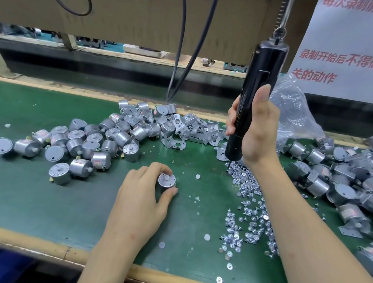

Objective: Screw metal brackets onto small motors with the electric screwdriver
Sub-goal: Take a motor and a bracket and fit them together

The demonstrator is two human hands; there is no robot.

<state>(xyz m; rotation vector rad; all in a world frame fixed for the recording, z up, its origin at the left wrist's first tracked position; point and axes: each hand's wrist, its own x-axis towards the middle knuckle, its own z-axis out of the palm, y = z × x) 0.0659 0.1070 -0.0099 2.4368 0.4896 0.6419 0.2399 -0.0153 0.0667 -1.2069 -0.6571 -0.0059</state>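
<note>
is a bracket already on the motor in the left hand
No, the motor the left hand pinches shows a bare round top with only its shaft.

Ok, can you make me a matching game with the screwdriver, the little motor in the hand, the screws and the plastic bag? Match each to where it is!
Things:
1 electric screwdriver
2 small motor
3 screws
4 plastic bag

Places:
A scattered on the green mat
B gripped by the right hand
C crumpled behind the right hand
D pinched by the left hand

Pairs: 1-B, 2-D, 3-A, 4-C.
</note>
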